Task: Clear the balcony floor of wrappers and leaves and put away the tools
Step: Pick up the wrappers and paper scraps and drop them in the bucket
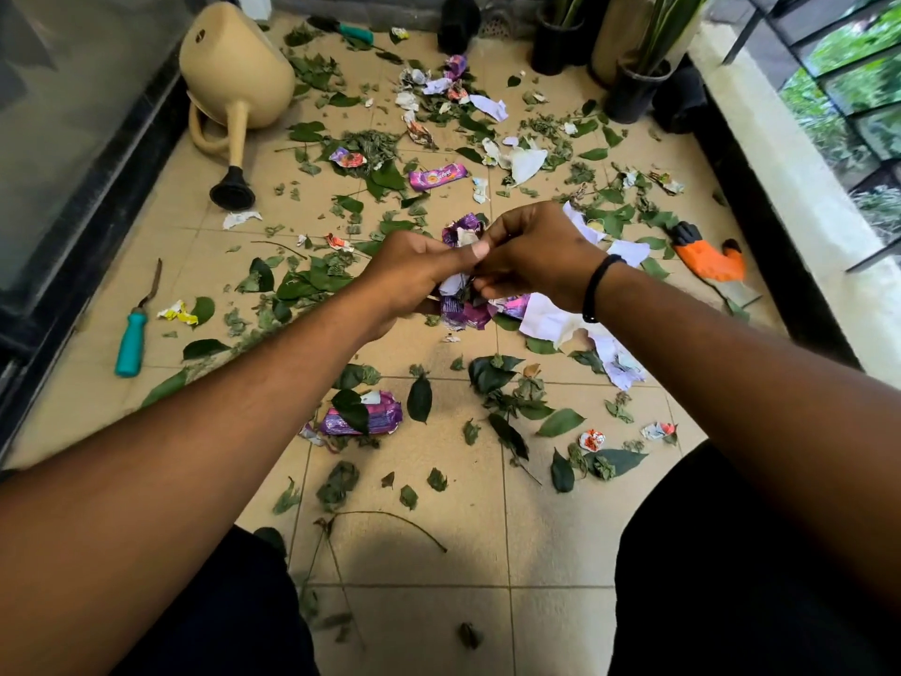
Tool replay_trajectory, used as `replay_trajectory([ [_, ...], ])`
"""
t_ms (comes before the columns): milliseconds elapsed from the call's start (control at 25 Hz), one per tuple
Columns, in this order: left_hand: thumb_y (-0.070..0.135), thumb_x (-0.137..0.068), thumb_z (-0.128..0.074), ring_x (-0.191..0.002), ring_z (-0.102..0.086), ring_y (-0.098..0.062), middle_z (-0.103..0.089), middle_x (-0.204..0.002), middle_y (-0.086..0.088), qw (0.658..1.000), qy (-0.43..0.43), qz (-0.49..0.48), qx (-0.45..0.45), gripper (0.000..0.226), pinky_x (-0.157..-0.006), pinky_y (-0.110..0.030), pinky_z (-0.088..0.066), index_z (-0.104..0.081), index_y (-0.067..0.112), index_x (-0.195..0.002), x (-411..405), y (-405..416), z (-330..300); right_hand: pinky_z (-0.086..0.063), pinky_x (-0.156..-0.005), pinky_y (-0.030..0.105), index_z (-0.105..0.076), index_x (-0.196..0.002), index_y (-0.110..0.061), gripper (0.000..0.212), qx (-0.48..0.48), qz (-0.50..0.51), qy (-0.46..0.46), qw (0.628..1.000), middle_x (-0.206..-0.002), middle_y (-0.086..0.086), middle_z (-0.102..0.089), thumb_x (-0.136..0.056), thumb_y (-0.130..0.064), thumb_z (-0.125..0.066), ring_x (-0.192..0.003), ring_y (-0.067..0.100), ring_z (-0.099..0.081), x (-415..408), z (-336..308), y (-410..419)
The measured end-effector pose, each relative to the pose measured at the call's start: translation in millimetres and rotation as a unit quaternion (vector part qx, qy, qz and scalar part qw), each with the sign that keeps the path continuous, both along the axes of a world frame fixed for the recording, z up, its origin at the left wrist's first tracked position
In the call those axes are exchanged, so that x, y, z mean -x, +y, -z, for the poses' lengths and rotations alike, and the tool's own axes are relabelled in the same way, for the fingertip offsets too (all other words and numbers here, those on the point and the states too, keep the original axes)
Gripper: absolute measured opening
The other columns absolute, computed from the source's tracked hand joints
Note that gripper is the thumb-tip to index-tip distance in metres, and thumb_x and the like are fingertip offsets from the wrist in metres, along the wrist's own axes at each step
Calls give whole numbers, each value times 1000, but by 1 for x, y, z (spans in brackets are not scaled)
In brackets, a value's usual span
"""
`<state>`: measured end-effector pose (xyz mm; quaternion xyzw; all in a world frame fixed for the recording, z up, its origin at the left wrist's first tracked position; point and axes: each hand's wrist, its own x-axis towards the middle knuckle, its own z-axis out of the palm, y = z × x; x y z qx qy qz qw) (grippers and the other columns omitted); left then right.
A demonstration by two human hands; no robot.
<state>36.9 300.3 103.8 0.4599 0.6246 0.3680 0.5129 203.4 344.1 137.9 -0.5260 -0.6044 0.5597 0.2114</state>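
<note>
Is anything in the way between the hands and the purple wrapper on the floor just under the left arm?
Nothing blocks it. A dark leaf lies on the purple wrapper, but the left hand and right hand are full, holding a bundle of wrappers.

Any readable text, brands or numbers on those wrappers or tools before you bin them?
None reads clearly.
Purple wrapper lying flat on the tiles: printed logo, too blurred to read.
Crumpled purple wrappers in the left hand and right hand: print illegible.
Teal-handled tool, watering can: no visible lettering.
</note>
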Motion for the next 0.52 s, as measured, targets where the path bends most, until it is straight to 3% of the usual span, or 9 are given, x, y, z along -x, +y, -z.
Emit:
replay_trajectory([
  [160, 18, -81, -82, -59, -60, -16, -72, -76, -11, 999, 20, 26, -4, 20, -53, -25, -44, -75, 1, -89, 1, 0, -5, -61, -62, 28, -67, -94, 7, 6, 87, 47, 126, 987, -77, 15, -73, -89, 9, -64, -69, 24, -73, -15, 5, 7],
  [320, 17, -82, -80, -68, -57, -20, -68, -80, -22, 993, 93, -68, -13, 26, -65, -32, -43, -70, -7, -84, 5, 9, -2, -63, -71, 37, -68, -96, 0, 6, 100, 71, 168, 978, -87, 15, -71, -94, 1, -62, -73, 27, -71, -13, 18, 11],
  [400, 17, -85, -78, -80, -67, -23, -68, -86, -20, 987, 100, -125, -19, 18, -74, -36, -54, -66, 3, -86, 12, 13, -5, -61, -70, 38, -69, -93, -1, 9, 35, 88, 52, 994, -87, 15, -70, -96, -3, -60, -70, 26, -68, -12, 42, 15],
  [440, 16, -86, -76, -88, -67, -22, -67, -86, -15, 984, 104, -142, -16, 16, -80, -37, -55, -64, 6, -87, 14, 12, -6, -59, -73, 37, -71, -93, -4, 11, -49, 40, -91, 994, -89, 13, -71, -96, -5, -60, -73, 25, -68, -14, 60, 19],
  [520, 14, -87, -76, -92, -63, -19, -61, -77, -1, 981, 124, -152, 4, 19, -77, -30, -49, -60, 8, -78, 19, 8, -8, -56, -85, 36, -72, -104, -10, 17, -145, -134, -349, 916, -104, 12, -71, -94, -9, -59, -91, 26, -67, -10, 100, 27],
])
